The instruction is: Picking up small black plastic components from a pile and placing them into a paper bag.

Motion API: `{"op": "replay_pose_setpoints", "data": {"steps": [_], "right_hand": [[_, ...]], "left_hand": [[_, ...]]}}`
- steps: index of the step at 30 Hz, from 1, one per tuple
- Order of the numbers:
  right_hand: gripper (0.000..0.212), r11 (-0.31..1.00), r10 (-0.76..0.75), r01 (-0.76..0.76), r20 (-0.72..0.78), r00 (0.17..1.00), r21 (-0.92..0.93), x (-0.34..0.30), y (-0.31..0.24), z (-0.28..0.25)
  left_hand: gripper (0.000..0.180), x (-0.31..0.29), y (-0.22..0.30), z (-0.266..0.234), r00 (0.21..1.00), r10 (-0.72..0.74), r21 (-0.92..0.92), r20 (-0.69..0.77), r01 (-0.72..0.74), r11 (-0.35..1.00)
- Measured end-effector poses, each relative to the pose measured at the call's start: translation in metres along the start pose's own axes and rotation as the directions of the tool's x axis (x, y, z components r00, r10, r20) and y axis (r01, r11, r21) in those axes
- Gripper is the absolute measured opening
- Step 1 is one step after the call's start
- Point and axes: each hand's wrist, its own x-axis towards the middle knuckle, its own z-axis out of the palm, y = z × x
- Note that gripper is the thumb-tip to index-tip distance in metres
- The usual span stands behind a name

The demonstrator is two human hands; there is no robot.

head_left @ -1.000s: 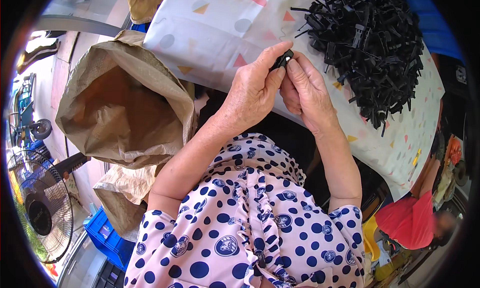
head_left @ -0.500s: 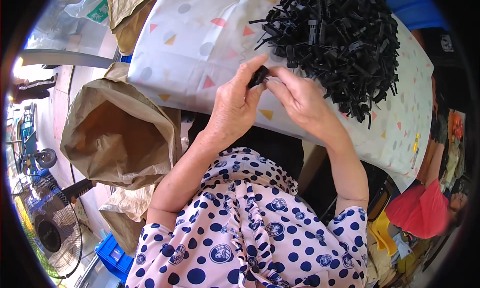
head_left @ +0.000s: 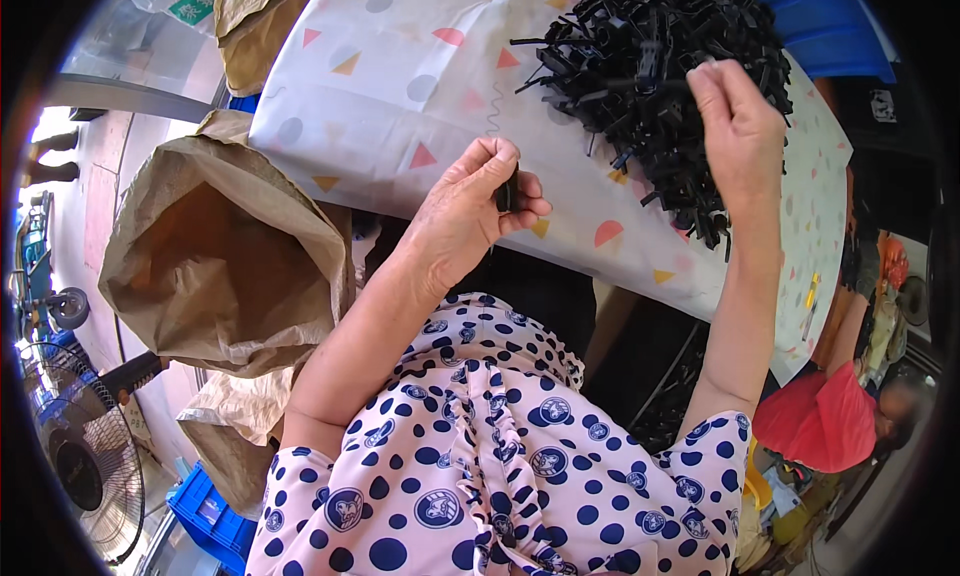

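My left hand (head_left: 475, 191) is closed around a small black plastic piece (head_left: 507, 191) above the front edge of the table; its fingers cover most of the piece. Farther right, my right hand (head_left: 740, 116) is raised over the right side of a heap of small black plastic pieces (head_left: 650, 86), many with thin strips sticking out. Its thumb and fingertips are pinched together. Whatever may be between them is too small and blurred to make out.
A patterned white cloth (head_left: 380, 106) covers the table. Left of it stands an open brown sack (head_left: 220, 266). A black fan (head_left: 80, 466) and a blue crate (head_left: 210, 516) are at lower left. A person's red sleeve (head_left: 820, 421) shows at right, near a yellow-handled tool (head_left: 811, 294).
My hands were together at the black piece and have come apart. The right hand has moved up and right over the heap, while the left has lowered slightly, still holding the piece.
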Motion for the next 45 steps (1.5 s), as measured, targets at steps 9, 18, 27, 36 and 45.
{"op": "replay_pose_setpoints", "data": {"steps": [9, 18, 27, 36, 45], "right_hand": [[0.007, 0.971, -0.221, 0.224, -0.036, 0.975, 0.088, 0.016, -0.027, 0.026], [0.012, 0.778, -0.626, 0.605, 0.138, 0.767, 0.167, 0.004, -0.043, 0.049], [0.023, 0.706, 0.067, -0.388, 0.49, 0.869, 0.592, 0.015, -0.059, 0.054], [0.021, 0.622, 0.19, -0.455, 0.441, 0.877, 0.637, 0.017, -0.063, 0.061], [0.03, 0.864, 0.048, -0.222, 0.365, 0.93, 0.453, 0.01, -0.064, 0.063]], "left_hand": [[0.011, 0.005, 0.018, 0.01, 0.835, 0.539, 0.539, 0.112, -0.507, 0.673], [0.047, 0.038, 0.056, 0.017, 0.858, 0.487, 0.601, 0.161, -0.477, 0.641], [0.034, 0.028, 0.046, 0.021, 0.813, 0.536, 0.562, 0.228, -0.559, 0.609], [0.027, 0.022, 0.046, 0.006, 0.607, 0.786, 0.679, 0.117, -0.627, 0.383], [0.029, 0.001, 0.058, -0.007, 0.75, 0.657, 0.506, -0.076, -0.539, 0.673]]}}
